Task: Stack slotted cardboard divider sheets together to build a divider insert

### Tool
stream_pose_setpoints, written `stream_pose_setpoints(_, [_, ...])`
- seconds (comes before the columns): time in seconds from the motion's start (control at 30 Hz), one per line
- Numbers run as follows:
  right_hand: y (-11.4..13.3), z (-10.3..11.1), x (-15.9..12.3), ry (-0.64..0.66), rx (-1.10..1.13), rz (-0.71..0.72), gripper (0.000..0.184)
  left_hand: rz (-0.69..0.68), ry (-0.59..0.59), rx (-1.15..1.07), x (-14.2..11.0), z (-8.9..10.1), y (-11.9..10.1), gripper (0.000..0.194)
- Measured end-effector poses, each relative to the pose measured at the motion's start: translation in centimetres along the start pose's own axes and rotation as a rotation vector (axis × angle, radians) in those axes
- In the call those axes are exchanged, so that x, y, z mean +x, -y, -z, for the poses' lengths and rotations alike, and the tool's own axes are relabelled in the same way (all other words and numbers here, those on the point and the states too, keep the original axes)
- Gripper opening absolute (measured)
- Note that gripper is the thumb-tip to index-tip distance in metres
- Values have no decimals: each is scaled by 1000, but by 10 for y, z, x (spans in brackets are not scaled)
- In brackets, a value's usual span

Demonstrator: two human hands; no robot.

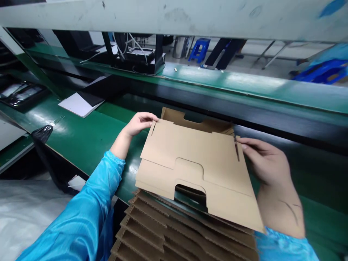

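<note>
A flat die-cut brown cardboard sheet (195,156) with a handle cut-out is held tilted above a green workbench (89,137). My left hand (139,122) curls over its far left corner, fingers closed on the edge. My right hand (265,159) grips the sheet's right edge near a slot, thumb and fingers pinching it. Below the sheet, at the front, lies a stack of several similar cardboard sheets (174,232). Both sleeves are bright blue.
A white and black flat panel (80,103) lies on the bench to the left. Black devices with cables (138,58) sit behind, across a dark conveyor strip. A black plastic bag (42,134) hangs at the bench's left edge. Blue stools (199,49) stand in the background.
</note>
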State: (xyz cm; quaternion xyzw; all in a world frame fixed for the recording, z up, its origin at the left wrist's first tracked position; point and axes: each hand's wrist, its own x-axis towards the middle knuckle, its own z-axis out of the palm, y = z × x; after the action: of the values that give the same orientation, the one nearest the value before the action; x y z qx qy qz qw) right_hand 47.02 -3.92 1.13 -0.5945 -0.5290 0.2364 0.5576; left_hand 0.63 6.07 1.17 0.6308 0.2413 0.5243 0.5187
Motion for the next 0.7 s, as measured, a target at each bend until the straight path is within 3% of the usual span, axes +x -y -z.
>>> stream_pose_setpoints(0.13, [3, 3, -2, 10, 106, -206, 68, -102, 17, 147, -4, 0, 4, 36])
stream_pose_setpoints(0.3, [5, 10, 3, -133, -23, 72, 44, -127, -63, 235, -7, -9, 6, 38])
stream_pose_setpoints(0.37, [9, 11, 3, -160, -108, 68, 44, -127, -76, 235, -8, -10, 7, 40])
stream_pose_setpoints(0.5, [14, 16, 0, -91, -239, -11, 51, -105, -64, 207, -10, -8, 7, 39])
stream_pose_setpoints(0.7, [13, 19, 2, -142, -314, -14, 57, -120, -99, 303, -10, -10, 9, 40])
